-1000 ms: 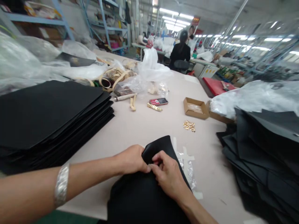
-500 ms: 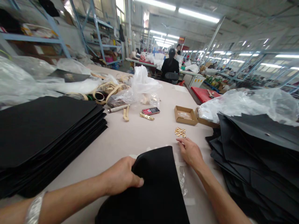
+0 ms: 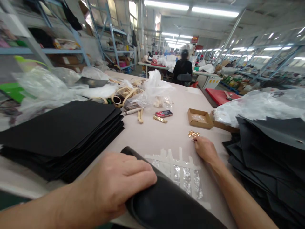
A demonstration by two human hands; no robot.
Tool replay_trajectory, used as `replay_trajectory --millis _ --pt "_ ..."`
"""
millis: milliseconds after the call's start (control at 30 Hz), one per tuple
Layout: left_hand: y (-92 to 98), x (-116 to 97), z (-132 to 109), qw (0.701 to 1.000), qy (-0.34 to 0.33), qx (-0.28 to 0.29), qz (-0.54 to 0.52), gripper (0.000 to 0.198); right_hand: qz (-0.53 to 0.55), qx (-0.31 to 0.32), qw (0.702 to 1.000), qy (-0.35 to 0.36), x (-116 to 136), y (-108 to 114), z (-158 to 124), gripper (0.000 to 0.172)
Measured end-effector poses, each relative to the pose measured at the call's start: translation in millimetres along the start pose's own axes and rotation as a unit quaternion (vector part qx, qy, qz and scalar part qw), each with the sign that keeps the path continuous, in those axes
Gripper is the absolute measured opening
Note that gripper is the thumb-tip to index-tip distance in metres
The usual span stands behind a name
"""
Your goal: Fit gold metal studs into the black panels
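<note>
My left hand (image 3: 126,181) is wrapped round the edge of a black sheet (image 3: 171,203), which is bent into a curve at the bottom centre. My right hand (image 3: 205,149) reaches to a small pile of gold metal pieces (image 3: 193,134), its fingertips pinched together at the pile's near edge; what they hold, if anything, is too small to tell. Between the hands, strips of whitish tape hold clear plastic (image 3: 187,176) on the tabletop. Beyond the pile lies an open cardboard box (image 3: 200,119) with clear plastic inside.
Stacks of black sheets lie at left (image 3: 62,127) and right (image 3: 274,152). A red phone (image 3: 164,113) rests beside a gold strip (image 3: 160,119). Plastic bags (image 3: 156,86) and tan strips lie behind. A person in black (image 3: 183,68) sits farther off.
My left hand has lifted and curled the black sheet, uncovering the taped plastic. My right hand has come up to the gold pieces. The view has swung left.
</note>
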State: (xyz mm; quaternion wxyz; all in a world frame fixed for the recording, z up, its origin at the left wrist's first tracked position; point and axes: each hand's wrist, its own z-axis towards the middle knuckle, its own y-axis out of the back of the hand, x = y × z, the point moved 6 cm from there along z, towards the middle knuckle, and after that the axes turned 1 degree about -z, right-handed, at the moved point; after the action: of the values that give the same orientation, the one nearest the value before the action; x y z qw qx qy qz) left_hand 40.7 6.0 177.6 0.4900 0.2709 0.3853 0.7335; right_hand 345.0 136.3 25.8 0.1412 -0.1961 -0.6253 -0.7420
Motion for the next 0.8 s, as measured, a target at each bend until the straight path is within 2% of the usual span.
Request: replay_trajectory --millis 67,133,200,300,333,367,400,500,800 --pt "-5.6 -11 -11 0.999 -0.025 0.024 0.000 0.023 0.064 0.025 0.998 -0.006 14 1 -11 0.025" --pt "-10.3 -20 -21 0.999 -0.040 0.022 0.004 0.022 0.131 0.073 0.989 0.001 39 -1 -32 0.031" --pt "-14.2 -27 -30 0.999 -0.049 0.013 0.008 0.020 0.238 0.152 0.959 0.006 73 -4 -61 0.031" --pt "-18.2 -34 -40 0.998 -0.061 0.008 0.017 0.017 0.436 0.326 0.838 -0.032 127 -14 -112 0.022" --pt "-18.4 -36 -41 0.998 -0.064 0.005 0.022 0.016 0.468 0.372 0.801 -0.044 141 -16 -126 0.019" --pt "-18.0 -38 -43 0.997 -0.067 0.003 0.026 0.015 0.476 0.404 0.780 -0.049 152 -18 -137 0.017" --pt "-17.4 -40 -44 0.997 -0.070 0.002 0.029 0.014 0.472 0.424 0.772 -0.046 161 -18 -145 0.014" --pt "-14.5 -46 -46 0.996 -0.078 0.002 0.031 0.011 0.446 0.443 0.778 -0.014 174 -18 -156 0.007" --pt "-7.9 -58 -53 0.995 -0.096 0.001 0.038 0.011 0.429 0.463 0.775 0.030 188 -17 -167 0.004"
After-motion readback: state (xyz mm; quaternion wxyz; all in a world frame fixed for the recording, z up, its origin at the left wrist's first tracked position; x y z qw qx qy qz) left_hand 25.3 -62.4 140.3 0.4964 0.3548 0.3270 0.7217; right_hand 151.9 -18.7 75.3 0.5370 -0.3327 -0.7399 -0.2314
